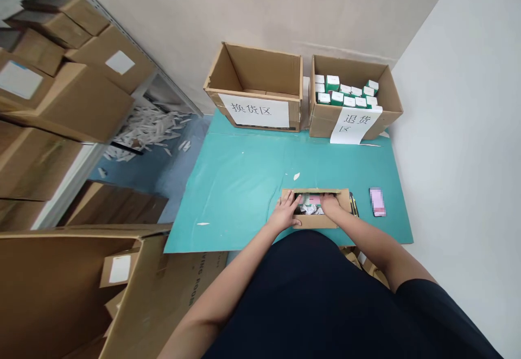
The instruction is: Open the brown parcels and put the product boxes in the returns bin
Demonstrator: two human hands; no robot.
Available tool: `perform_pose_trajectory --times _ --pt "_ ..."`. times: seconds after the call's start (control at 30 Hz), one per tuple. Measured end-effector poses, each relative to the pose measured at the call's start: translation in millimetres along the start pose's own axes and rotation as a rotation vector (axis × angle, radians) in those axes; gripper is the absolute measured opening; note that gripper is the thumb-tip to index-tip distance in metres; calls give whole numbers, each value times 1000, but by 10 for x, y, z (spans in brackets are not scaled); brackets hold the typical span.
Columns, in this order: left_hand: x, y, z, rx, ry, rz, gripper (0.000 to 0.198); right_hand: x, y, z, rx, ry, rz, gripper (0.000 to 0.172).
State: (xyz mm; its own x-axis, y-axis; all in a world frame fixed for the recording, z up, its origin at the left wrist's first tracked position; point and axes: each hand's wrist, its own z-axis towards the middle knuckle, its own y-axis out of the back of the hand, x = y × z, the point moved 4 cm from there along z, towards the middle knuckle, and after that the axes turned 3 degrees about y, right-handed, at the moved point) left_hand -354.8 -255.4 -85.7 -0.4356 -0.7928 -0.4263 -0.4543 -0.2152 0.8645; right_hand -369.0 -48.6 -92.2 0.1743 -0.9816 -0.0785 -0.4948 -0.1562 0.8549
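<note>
A small open cardboard box (pixel 315 222) lies near the front edge of the teal table, close to my body. My left hand (pixel 285 212) grips its left end, fingers over the edge and thumb near the front wall. Inside lie a flat pink, white and green package (pixel 312 200) and crumpled white paper (pixel 311 209). My right hand (pixel 330 205) reaches into the right part of the box, at the right end of the package. Its fingertips are partly hidden, so whether it grips the package does not show.
A black and yellow cutter (pixel 354 205) and a phone (pixel 377 202) lie to the right on the teal table (pixel 232 185). Two labelled cartons stand behind: a left carton (pixel 260 71) and a right carton (pixel 345 66) holding several green-white boxes (pixel 336 98). Stacked boxes (pixel 77 96) fill the left side.
</note>
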Motion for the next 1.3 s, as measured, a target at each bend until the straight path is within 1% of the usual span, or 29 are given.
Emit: perform_pose_trajectory --times 0.17,0.3,0.47,0.67,0.77,0.9,1.0,1.1,1.2,1.3 --pt "-25 -34 4 -29 -3 -15 112 34 -31 -46 -15 -72 -23 48" --pt "-38 -71 5 -30 -4 -24 108 22 -30 -46 -6 -89 -18 48" --pt "-53 -55 -1 -35 6 -18 96 -17 12 -8 28 -24 10 43" --pt "-89 -35 -26 -34 27 5 81 -53 184 -79 3 62 49 61" --pt "-75 -12 -29 -79 55 1 77 -99 293 -151 -21 113 66 61" --pt "-44 66 24 -180 49 -68 70 -190 425 -259 -74 163 71 54" --pt "-37 138 115 -260 31 -131 65 -226 522 -330 -160 218 45 59" --pt "-55 177 231 -309 4 -174 63 -209 606 -376 -252 301 21 61" --pt "-79 193 331 -354 -39 -199 60 -172 673 -391 -320 348 33 57" --pt "-66 210 400 -410 -41 -225 57 -137 735 -377 -372 384 51 54"
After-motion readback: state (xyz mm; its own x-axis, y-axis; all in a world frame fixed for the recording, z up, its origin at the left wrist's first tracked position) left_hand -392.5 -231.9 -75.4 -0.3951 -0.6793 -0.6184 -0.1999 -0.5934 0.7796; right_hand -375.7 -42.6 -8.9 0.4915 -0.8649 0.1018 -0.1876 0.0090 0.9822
